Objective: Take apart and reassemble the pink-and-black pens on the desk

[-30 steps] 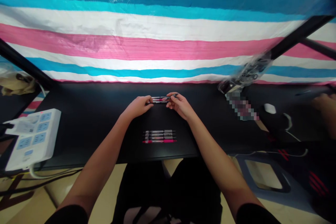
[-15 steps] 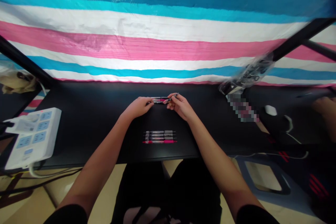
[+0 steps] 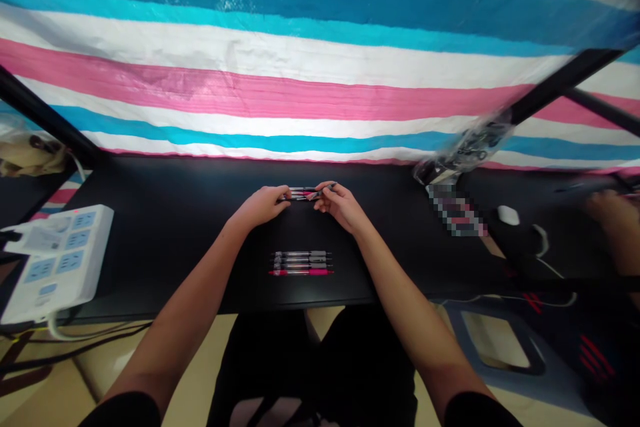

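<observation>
Between my two hands, a small group of pens [image 3: 301, 194] with clear barrels, dark parts and some pink lies sideways on the black table. My left hand [image 3: 267, 205] is closed at the pens' left ends, fingertips pressed against them. With fingers bent, my right hand [image 3: 341, 205] pinches a pen [image 3: 329, 187] at the right ends of the group; its dark end sticks up past the fingers. Nearer to me, a separate row of several pens [image 3: 300, 260] lies side by side: grey-gripped ones, with a red-pink pen [image 3: 301, 272] closest to the table edge.
A white power strip [image 3: 63, 260] with plugs and cables sits at the left. A plastic-wrapped bundle [image 3: 470, 147] leans by the frame post at the right. Beyond are a white mouse [image 3: 509, 215] and another person's hand [image 3: 607, 210]. A striped sheet [image 3: 300, 100] hangs behind the table [image 3: 165, 233].
The view has shifted slightly. My right hand has lowered its pen a little toward the group, and the pen now lies flatter. My left hand stays at the left ends.
</observation>
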Action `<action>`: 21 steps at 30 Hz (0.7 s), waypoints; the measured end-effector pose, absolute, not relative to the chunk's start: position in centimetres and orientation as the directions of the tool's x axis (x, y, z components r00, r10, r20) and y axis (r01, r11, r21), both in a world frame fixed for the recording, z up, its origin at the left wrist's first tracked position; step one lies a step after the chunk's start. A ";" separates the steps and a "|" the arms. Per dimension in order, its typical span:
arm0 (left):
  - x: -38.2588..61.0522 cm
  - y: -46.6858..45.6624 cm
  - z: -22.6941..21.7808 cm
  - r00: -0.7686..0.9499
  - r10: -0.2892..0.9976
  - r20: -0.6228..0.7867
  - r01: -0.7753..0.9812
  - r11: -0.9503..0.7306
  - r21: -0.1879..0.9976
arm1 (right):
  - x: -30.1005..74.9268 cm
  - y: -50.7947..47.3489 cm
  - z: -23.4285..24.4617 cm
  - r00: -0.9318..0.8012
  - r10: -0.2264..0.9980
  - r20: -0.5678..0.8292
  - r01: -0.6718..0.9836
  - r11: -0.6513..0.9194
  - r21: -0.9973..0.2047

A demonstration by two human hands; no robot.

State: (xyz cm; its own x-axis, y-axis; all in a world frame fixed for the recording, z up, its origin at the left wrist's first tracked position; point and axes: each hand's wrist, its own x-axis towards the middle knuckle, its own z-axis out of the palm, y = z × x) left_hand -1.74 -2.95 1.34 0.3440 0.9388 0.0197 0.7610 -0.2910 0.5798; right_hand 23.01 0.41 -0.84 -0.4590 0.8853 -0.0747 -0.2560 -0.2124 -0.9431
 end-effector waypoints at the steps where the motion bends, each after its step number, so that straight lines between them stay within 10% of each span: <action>1: -1.7 -3.0 1.4 0.345 0.938 0.020 0.761 -0.293 0.579 | 23.0 0.4 -0.8 -0.463 0.883 -0.073 -0.259 -0.214 -0.942; 21: -1.3 -3.1 2.1 0.372 0.928 -0.027 0.784 -0.299 0.544 | 22.9 0.7 -1.2 -0.462 0.886 -0.034 -0.318 -0.201 -0.927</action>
